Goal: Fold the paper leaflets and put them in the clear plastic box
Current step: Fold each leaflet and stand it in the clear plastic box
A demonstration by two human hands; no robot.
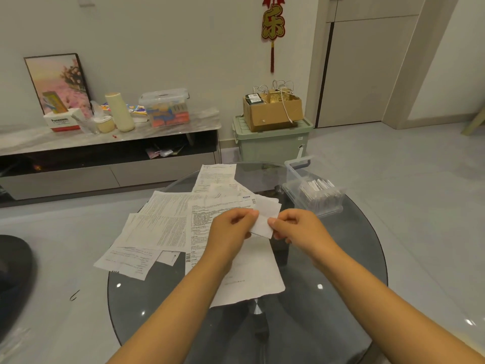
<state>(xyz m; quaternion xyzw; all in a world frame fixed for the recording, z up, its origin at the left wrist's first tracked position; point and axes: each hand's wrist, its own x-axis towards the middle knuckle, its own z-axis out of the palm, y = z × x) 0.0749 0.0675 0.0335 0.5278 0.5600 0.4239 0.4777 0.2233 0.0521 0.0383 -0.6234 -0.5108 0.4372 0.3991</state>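
Observation:
Both hands pinch one small folded white leaflet [263, 226] above the round glass table [341, 258]. My left hand [231, 229] grips its left edge, my right hand [296, 227] its right edge. Under them lies a spread of several unfolded printed leaflets [168, 219], reaching to the table's far left. A clear plastic box [312, 185] stands open at the table's far right, with several folded leaflets standing inside it.
A low marble-topped cabinet [157, 132] with a lidded clear tub, a bottle and boxes runs along the far wall. A green storage bin [270, 143] carrying a cardboard box sits just behind the table. A dark object [13, 264] lies on the floor at left.

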